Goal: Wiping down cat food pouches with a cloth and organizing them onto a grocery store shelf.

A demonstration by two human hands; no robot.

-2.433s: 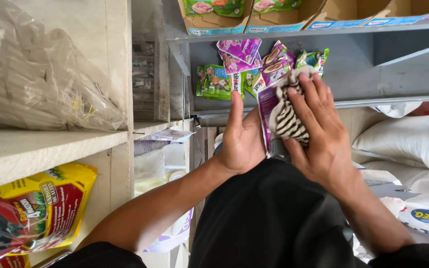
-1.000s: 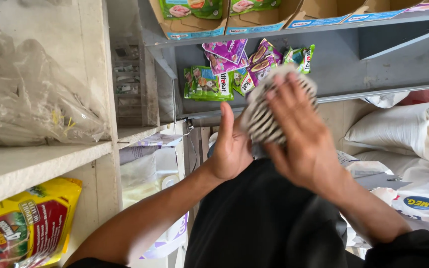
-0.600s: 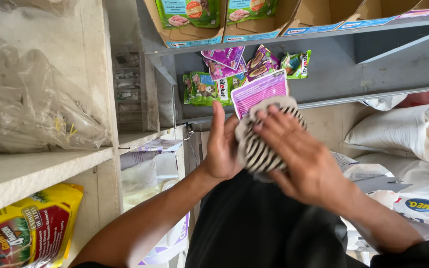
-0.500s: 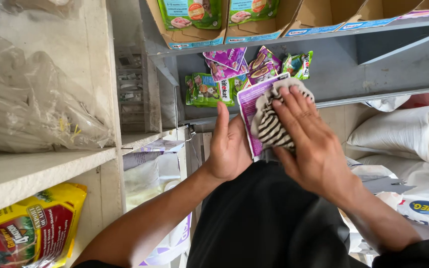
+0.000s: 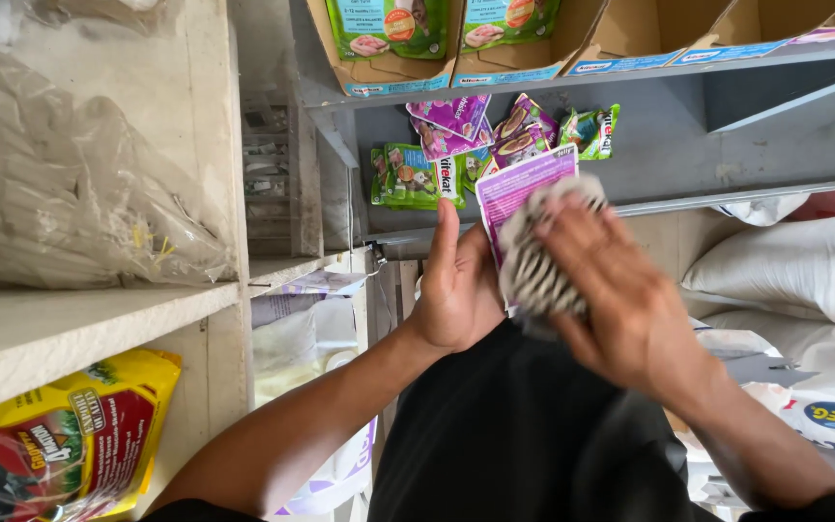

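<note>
A grey metal shelf [image 5: 727,135] runs across the upper right of the head view, with a rough wooden shelf [image 5: 70,333] at the left edge carrying a large clear plastic bag [image 5: 70,174] of pale bundled goods. White sacks [image 5: 785,280] are piled below the metal shelf at the right edge. Under the wooden shelf, in the bottom left corner, lies a yellow and red bag [image 5: 70,435]. Open cardboard display boxes [image 5: 582,43] stand along the top edge of the metal shelf, the left ones holding green pouches. On the shelf level below them, near its left end, loose green and purple pouches [image 5: 456,145] lie in a small heap. The right hand [image 5: 620,300] presses a black-and-white striped cloth [image 5: 533,275] against a purple pouch [image 5: 524,188], its fingers spread and curled over the bunched cloth. The left hand [image 5: 456,290] holds the purple pouch upright in front of the shelf's front edge, thumb raised along the pouch's left side and the other fingers hidden behind it. The pouch sits between the two hands, just below the heap of loose pouches.
</note>
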